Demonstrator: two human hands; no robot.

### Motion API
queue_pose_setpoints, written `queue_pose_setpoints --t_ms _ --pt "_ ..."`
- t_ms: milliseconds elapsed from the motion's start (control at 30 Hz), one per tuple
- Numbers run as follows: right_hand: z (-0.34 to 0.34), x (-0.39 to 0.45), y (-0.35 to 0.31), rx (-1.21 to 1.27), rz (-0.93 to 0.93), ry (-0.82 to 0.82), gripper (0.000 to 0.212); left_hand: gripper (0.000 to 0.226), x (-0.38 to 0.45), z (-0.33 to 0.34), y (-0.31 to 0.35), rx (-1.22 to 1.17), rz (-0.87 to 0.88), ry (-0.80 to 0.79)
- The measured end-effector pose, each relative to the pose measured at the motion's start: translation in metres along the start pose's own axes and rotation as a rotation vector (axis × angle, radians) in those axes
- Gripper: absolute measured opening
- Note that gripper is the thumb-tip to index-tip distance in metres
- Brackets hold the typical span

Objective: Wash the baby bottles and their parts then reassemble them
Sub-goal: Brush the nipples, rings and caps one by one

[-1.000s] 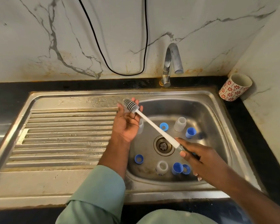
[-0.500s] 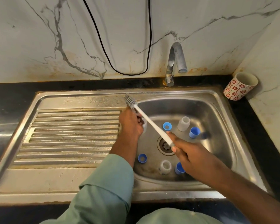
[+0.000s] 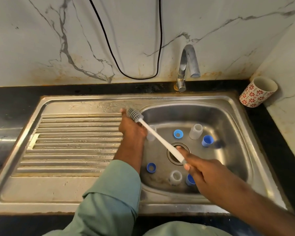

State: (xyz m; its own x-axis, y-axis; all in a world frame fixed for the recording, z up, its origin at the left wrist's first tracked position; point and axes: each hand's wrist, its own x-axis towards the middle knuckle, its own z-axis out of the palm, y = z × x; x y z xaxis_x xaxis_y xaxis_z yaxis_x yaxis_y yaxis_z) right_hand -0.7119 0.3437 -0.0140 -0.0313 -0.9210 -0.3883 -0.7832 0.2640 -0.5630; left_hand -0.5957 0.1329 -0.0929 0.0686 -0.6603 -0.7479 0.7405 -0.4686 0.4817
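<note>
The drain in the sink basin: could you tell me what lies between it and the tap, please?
In the head view, a blue ring lies on the basin floor between the drain and the tap; beyond it, only bare steel sink.

No lettering anywhere to read here: no words, numbers or brand marks come through. The cup point(image 3: 258, 92) in the far right corner carries only a red flower pattern, and a few dark marks low on the nearest clear bottle point(image 3: 175, 178) in the sink are too small to make out.
</note>
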Motion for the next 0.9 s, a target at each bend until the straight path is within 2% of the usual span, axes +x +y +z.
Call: queue_pose_setpoints --t_ms 133,267,367,500,600,700,800,900 --pt "-0.001 0.023 -0.004 -0.085 0.012 0.041 0.05 0.036 -0.013 0.001 -0.014 0.126 -0.042 -0.037" --pt "-0.001 0.003 -0.001 -0.064 0.017 0.004 0.049 0.049 0.001 -0.001 0.001 0.014 0.026 -0.014" --pt "0.0 0.014 -0.005 -0.067 0.037 0.006 0.049 0.042 -0.006 -0.002 -0.009 0.049 -0.005 -0.032" --pt "0.002 0.006 -0.009 -0.111 0.02 -0.006 0.048 0.054 0.005 -0.007 0.0 0.045 0.015 -0.009" --pt "0.001 0.007 -0.013 -0.145 0.034 -0.016 0.05 0.036 -0.006 -0.006 -0.005 0.111 0.038 -0.017" --pt "-0.003 0.023 -0.013 -0.103 0.059 0.011 0.05 0.04 -0.013 -0.004 -0.013 0.184 0.009 -0.046" --pt "-0.004 0.002 -0.01 -0.129 0.019 -0.024 0.048 0.043 -0.003 -0.005 0.001 0.038 0.023 -0.072" --pt "-0.005 0.007 -0.015 -0.178 0.003 -0.017 0.049 0.034 -0.012 -0.002 -0.006 0.121 0.006 -0.058"
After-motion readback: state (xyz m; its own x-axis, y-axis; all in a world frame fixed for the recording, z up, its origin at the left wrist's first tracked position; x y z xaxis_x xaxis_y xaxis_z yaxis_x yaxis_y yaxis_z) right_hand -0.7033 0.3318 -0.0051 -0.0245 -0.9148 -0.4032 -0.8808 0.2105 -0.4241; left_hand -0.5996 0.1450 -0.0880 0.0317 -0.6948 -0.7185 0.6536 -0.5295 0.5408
